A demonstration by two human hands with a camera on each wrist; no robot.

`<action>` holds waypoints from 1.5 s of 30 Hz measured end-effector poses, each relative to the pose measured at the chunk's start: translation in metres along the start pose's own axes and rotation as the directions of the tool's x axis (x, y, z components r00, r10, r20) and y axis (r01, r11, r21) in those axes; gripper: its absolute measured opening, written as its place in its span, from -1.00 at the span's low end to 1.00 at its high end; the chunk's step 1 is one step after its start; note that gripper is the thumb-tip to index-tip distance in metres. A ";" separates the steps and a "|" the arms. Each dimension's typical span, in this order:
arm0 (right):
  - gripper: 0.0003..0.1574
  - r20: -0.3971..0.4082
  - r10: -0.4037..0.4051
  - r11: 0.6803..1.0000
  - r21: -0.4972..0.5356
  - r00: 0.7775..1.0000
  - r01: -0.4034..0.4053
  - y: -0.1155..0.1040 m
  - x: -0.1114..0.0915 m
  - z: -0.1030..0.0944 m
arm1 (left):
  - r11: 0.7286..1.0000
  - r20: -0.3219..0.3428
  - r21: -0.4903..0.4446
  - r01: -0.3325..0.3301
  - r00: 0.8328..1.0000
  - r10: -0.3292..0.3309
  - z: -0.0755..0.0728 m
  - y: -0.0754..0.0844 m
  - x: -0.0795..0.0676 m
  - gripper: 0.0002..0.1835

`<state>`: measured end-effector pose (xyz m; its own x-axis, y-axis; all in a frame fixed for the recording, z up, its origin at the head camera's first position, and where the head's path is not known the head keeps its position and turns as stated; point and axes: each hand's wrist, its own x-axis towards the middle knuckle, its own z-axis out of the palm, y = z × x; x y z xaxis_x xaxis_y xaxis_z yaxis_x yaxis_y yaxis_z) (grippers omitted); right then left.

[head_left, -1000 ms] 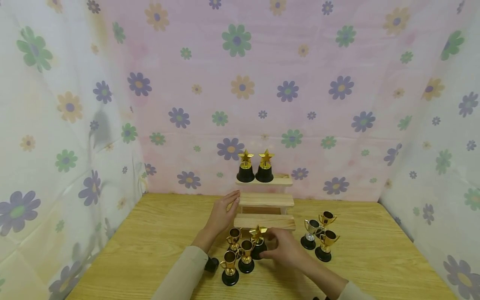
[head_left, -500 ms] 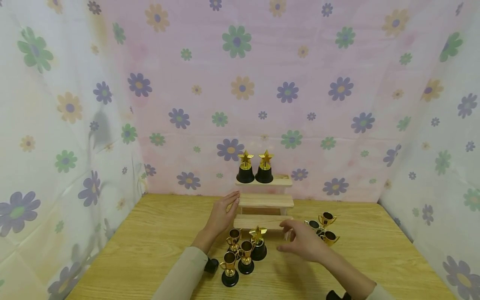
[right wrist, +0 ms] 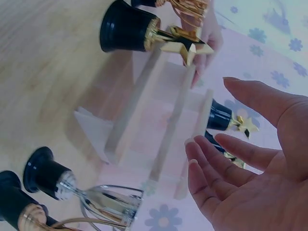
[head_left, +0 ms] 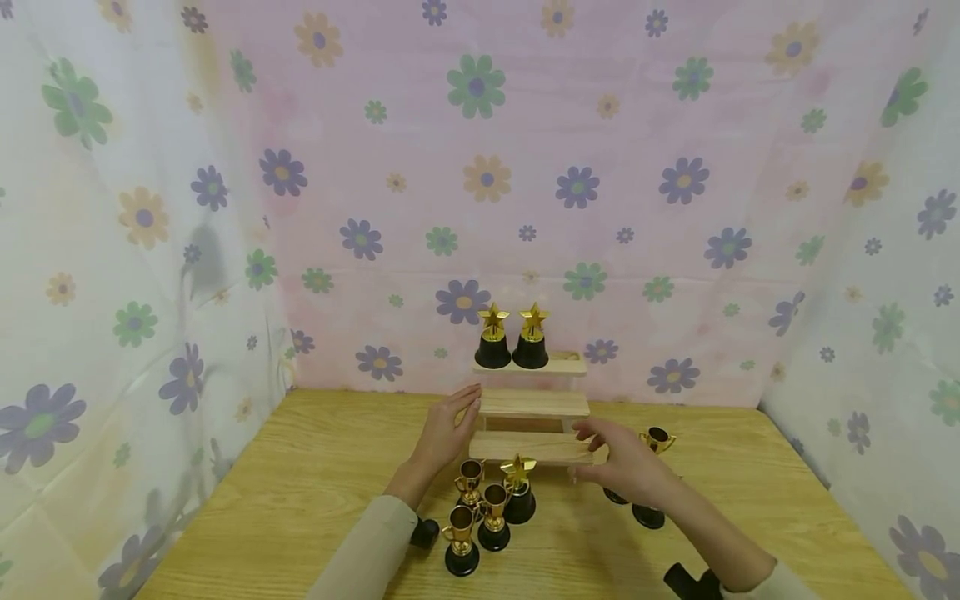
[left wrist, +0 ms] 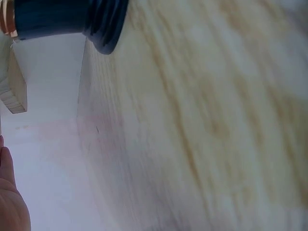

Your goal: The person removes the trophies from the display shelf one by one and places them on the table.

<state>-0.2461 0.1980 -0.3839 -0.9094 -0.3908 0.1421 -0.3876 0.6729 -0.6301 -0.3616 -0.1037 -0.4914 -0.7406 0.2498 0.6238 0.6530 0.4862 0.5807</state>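
My left hand [head_left: 447, 425] rests with straight fingers against the left side of a three-step wooden stand [head_left: 534, 402]. At the right end of the lowest step is my right hand [head_left: 628, 465], thumb and fingers apart with nothing between them. In the right wrist view its fingers [right wrist: 226, 166] are relaxed, overlapping the stand's shelves. Two star trophies [head_left: 492, 348] with black bases stand side by side on the top step. Another star trophy [head_left: 519, 500] stands on the table before the stand, beside three gold trophy cups [head_left: 494, 518].
Right of the stand, partly behind my right hand, are gold trophy cups [head_left: 657, 440] and a silver trophy cup [right wrist: 111, 204]. Flowered cloth [head_left: 517, 208] encloses the wooden table [head_left: 315, 475] at the back and sides. A black wrist device [head_left: 690, 582] sits at each cuff.
My right hand has left the star trophy in front and moved right, to the right end of the lowest step. My left hand stays at the stand's left side.
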 end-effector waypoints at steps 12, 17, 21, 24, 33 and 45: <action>-0.14 -0.119 -0.038 0.999 0.025 0.992 0.042 -0.001 0.026 -0.024 | 1.000 -0.002 0.021 -0.005 1.000 0.005 0.000 0.002 -0.002 -0.61; -0.09 -0.142 -0.020 1.000 0.009 0.990 0.021 -0.004 0.042 -0.029 | 1.000 0.001 0.012 -0.015 1.000 0.015 0.000 0.000 -0.002 -0.59; -0.08 -0.140 0.008 1.000 -0.007 0.990 -0.009 -0.009 0.054 -0.032 | 1.000 0.009 0.008 -0.010 1.000 0.010 0.000 -0.001 0.000 -0.59; -0.07 -0.128 0.029 1.000 -0.006 0.991 -0.030 -0.013 0.063 -0.034 | 1.000 0.001 0.011 -0.017 1.000 0.017 0.000 0.000 0.000 -0.60; 0.03 -0.100 0.086 0.994 0.073 0.991 -0.078 -0.016 0.089 -0.035 | 0.999 -0.016 0.019 -0.049 0.999 0.049 0.000 0.001 0.000 -0.62; 0.02 -0.123 0.151 0.970 0.208 0.981 -0.123 -0.001 0.118 -0.025 | 0.999 -0.022 0.011 -0.044 0.999 0.045 0.000 0.002 0.001 -0.62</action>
<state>-0.3566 0.1666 -0.3475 -0.9691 -0.2043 0.1380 -0.2324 0.5703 -0.7878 -0.3611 -0.1026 -0.4902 -0.7071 0.2532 0.6602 0.6836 0.4836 0.5467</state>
